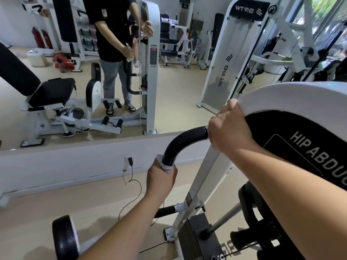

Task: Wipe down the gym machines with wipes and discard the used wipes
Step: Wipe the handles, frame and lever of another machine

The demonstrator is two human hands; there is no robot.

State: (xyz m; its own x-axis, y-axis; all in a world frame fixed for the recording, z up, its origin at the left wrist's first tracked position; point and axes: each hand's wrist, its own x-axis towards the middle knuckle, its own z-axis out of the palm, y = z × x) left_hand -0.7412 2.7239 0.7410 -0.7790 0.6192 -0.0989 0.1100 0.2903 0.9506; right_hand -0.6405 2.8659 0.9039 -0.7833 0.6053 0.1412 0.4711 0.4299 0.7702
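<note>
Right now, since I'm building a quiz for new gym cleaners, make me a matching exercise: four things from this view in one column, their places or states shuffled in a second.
1. left hand
2. right hand
3. thin black cable
4. white crumpled wipe

A. plugged into the white wall socket
B. wrapped round the black curved padded handle
C. grips the edge of the white curved machine cover
D. grips wipe and handle together

Pairs: 1-D, 2-C, 3-A, 4-B.

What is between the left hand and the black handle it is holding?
A white wipe, wrapped round the black handle under the left hand; its edges peek out past the fingers in the head view.
</note>
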